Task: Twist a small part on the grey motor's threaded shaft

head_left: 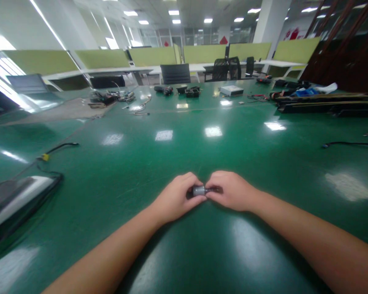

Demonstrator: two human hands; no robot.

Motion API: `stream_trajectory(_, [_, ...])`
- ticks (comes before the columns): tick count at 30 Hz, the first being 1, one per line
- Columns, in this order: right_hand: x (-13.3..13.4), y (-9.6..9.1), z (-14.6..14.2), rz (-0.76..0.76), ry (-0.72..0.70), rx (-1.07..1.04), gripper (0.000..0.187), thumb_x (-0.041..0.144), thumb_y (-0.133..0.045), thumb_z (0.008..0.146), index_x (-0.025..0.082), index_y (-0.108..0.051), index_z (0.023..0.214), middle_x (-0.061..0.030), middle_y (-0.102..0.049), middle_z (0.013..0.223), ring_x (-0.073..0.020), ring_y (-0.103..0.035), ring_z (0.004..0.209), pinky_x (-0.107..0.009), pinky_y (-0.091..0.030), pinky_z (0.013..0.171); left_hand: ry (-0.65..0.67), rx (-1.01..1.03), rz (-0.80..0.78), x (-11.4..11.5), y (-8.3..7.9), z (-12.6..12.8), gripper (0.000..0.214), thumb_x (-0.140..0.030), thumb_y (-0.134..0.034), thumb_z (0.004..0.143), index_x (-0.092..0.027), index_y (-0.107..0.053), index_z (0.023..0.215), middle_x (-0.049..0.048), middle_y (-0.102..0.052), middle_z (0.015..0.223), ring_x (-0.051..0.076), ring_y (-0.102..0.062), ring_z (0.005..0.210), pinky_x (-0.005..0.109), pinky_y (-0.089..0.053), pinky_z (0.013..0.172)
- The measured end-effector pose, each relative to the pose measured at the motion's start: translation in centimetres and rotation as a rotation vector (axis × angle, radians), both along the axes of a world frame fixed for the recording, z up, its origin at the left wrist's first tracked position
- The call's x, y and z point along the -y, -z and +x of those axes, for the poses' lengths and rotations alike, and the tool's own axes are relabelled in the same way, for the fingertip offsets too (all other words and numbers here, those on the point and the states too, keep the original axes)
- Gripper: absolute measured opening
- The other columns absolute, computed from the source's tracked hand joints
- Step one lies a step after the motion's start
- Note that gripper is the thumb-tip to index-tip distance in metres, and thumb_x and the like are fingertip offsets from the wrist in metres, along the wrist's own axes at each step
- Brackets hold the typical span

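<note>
Both hands meet low in the middle of the view, just over the green tabletop (184,155). Between the thumb and fingers of my left hand (178,196) is a small silver metal cylinder (198,190), which looks like a little motor but is too small to be sure. A thin dark shaft-like part points from its right end toward my right hand (231,191). My right hand is closed, with thumb and fingertips pinching around that thin part. The fingers partly hide both ends, so I cannot tell whether the shaft and cylinder are one piece.
At the left edge lies a grey-and-black device (24,200) with a black cable (61,147) beyond it. Another cable (349,143) lies far right. Across the back are electronic parts (110,98), a flat silver box (231,90) and stacked black strips (322,104).
</note>
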State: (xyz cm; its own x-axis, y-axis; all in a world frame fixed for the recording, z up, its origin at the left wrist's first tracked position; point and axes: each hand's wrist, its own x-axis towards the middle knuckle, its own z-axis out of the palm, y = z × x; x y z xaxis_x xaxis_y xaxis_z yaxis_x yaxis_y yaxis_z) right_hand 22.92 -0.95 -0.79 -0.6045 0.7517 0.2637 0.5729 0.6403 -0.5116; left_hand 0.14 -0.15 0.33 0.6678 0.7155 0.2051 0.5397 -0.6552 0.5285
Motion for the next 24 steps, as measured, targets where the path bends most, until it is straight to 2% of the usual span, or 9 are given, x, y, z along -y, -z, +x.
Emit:
stream_trajectory(11, [-0.1, -0.8, 1.3, -0.039, 0.048, 0.03, 0.005, 0.022, -0.072, 0.082, 0.018, -0.073, 0.084, -0.0021, -0.067, 0.079, -0.0142, -0.058, 0.072, -0.026, -0.042, 0.066, -0.033, -0.013, -0.029, 0.0, 0.1, -0.1, 0.02, -0.034, -0.073, 0.087, -0.02, -0.066, 0.1, 0.003, -0.067, 0.091, 0.019, -0.061, 0.08, 0.03, -0.047, 0.071])
stream_trajectory(18, [-0.9, -1.5, 4.6, -0.206, 0.064, 0.057, 0.005, 0.019, -0.073, 0.077, 0.017, -0.074, 0.081, -0.0005, -0.067, 0.074, -0.0126, -0.06, 0.065, -0.024, -0.045, 0.06, -0.015, 0.004, -0.057, 0.0, 0.1, -0.4, 0.022, -0.037, -0.072, 0.089, -0.019, -0.065, 0.1, 0.0032, -0.066, 0.093, 0.018, -0.061, 0.081, 0.03, -0.047, 0.073])
stream_trajectory(24, [-0.9, -1.4, 4.5, -0.245, 0.059, 0.035, 0.005, 0.021, -0.073, 0.078, 0.017, -0.075, 0.081, -0.0001, -0.067, 0.074, -0.012, -0.06, 0.064, -0.023, -0.045, 0.059, -0.021, 0.008, -0.058, -0.1, 0.0, -0.5, 0.021, -0.036, -0.073, 0.088, -0.019, -0.066, 0.101, 0.0031, -0.066, 0.094, 0.018, -0.061, 0.082, 0.03, -0.047, 0.073])
